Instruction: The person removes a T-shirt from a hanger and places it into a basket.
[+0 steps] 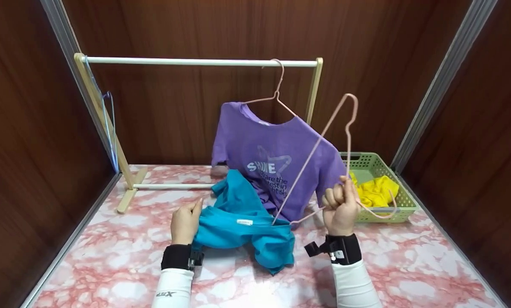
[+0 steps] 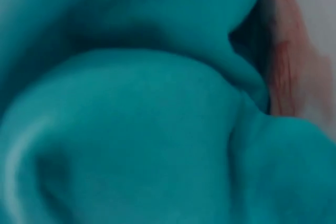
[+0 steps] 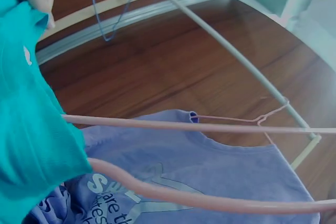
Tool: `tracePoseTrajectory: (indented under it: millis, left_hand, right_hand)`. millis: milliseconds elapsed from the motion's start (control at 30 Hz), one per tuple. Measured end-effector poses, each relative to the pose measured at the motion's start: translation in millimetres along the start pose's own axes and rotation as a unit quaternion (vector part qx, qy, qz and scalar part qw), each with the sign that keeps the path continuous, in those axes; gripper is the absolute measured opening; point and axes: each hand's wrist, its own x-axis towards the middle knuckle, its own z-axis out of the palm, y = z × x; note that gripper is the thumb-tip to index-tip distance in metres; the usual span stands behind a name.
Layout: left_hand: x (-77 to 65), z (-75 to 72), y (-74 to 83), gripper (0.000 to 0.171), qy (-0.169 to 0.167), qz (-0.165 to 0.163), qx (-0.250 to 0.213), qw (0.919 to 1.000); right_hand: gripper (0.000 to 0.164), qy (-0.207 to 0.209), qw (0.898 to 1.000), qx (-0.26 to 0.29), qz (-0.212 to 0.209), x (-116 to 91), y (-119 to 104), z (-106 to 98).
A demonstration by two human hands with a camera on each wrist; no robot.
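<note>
The teal shirt [image 1: 225,234] lies between the left hand [image 1: 185,221], gripping it, and the right hand [image 1: 340,207], grasping a hanger [image 1: 305,166] (partly inside the shirt).

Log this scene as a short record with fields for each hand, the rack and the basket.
Left hand: grips the teal shirt
Right hand: holds a pink hanger, one end hidden in the teal shirt
Rack: purple shirt on a second pink hanger, toward the right end; at least one blue hanger at the left end
Basket: green, holding yellow cloth; right of the purple shirt
</note>
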Motion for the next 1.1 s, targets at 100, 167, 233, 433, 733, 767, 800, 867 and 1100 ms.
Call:
tracePoseTrajectory:
  millis: [100,167,233,433,733,767,800,867,1100]
  left_hand:
    - [0.0,0.4,-1.9,0.055,-0.018,-0.012,0.005,0.9998]
    - [-0.3,0.9,-3.2,0.055,-0.029,-0.017,0.007,0.9994]
    - [-0.8,1.2,-4.5,0.055,-0.035,-0.023,0.009,0.9991]
    - [-0.9,1.1,-6.2,0.053,-0.044,-0.044,0.016,0.9979]
    - [-2.8,4.1,17.0,0.017,0.093,0.046,-0.017,0.9944]
    - [-3.3,4.7,22.4,0.015,0.104,0.071,-0.034,0.9915]
    - [-4.3,5.5,27.7,0.013,0.109,0.093,-0.048,0.9885]
    - [-7.7,7.4,39.7,0.011,0.103,0.132,-0.080,0.9826]
    - [-31.8,23.6,81.6,0.009,0.017,0.266,-0.144,0.9532]
  right_hand:
    - [0.044,0.020,1.000,0.013,-0.020,0,-1,2]
    - [0.047,0.037,0.999,0.010,-0.030,0,-1,4]
    - [0.051,0.054,0.998,0.013,-0.038,-1,-1,5]
    - [0.047,0.095,0.993,0.023,-0.063,-2,-2,10]
    - [0.040,0.058,0.993,0.051,-0.090,-6,0,20]
    - [0.042,0.056,0.994,0.041,-0.086,-7,1,21]
    - [0.042,0.053,0.995,0.028,-0.084,-8,3,22]
    - [0.040,0.046,0.996,0.012,-0.079,-10,7,24]
    - [0.037,0.009,0.996,-0.006,-0.092,-22,24,33]
